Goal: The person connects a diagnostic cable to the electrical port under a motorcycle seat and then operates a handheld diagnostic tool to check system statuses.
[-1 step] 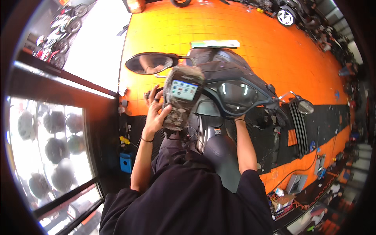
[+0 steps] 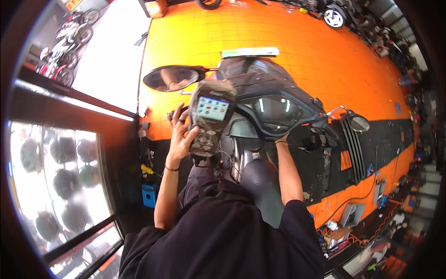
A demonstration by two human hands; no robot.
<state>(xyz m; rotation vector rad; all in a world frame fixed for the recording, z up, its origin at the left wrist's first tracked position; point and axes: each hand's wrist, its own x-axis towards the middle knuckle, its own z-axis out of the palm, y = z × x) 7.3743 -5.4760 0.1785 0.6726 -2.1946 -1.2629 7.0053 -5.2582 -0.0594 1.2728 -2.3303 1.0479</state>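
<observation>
My left hand (image 2: 179,139) is shut on a grey handheld device with a lit screen (image 2: 211,116), which I hold up in front of the left side of a dark scooter's handlebar. A cable hangs from the device's lower end. My right forearm reaches up to the scooter's front panel (image 2: 274,109). Only the wrist of my right hand (image 2: 281,138) shows, and its fingers are hidden under the panel's edge. The scooter's seat (image 2: 260,181) lies between my arms.
The scooter's left mirror (image 2: 169,78) and right mirror (image 2: 358,123) stick out to the sides. An orange tiled floor (image 2: 302,42) lies ahead. Glass shelves with helmets (image 2: 60,176) stand on the left. Tools and cables litter the floor at right (image 2: 353,214).
</observation>
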